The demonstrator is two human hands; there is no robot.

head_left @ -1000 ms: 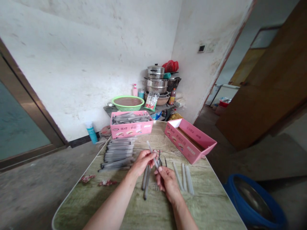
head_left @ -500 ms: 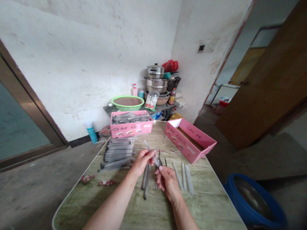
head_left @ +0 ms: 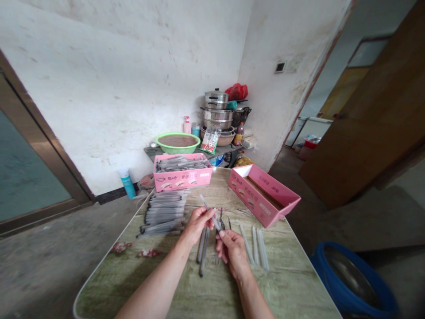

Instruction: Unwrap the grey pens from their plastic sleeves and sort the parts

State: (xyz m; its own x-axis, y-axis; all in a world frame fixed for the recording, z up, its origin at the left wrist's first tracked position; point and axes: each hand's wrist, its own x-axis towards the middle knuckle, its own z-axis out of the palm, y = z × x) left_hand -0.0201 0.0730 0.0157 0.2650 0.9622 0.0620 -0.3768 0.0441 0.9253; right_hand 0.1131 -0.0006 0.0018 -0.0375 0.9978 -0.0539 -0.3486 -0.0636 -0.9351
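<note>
Over the middle of the table, a translucent pen barrel (head_left: 204, 203) slants between my two hands. My left hand (head_left: 195, 224) pinches it along its length, fingers closed. The thumb and fingers of my right hand (head_left: 233, 249) close on its lower, darker end, which they partly hide. Beneath and between the hands lie two dark-ended pens (head_left: 203, 257). Just behind my right hand are several small black pen parts (head_left: 229, 223), partly covered. Several clear barrels (head_left: 260, 248) lie to its right. A long row of pens (head_left: 165, 212) is spread out to the left.
A pink box (head_left: 182, 182) full of pens stands at the table's far left. Another pink box (head_left: 255, 201) sits angled at far right. Behind are a green basin (head_left: 177, 149) and stacked pots (head_left: 217, 116). A blue tub (head_left: 352, 283) stands right of the table (head_left: 285, 288).
Both hands hold the pen barrel in almost the same pose as before. The whole view has shifted very slightly.
</note>
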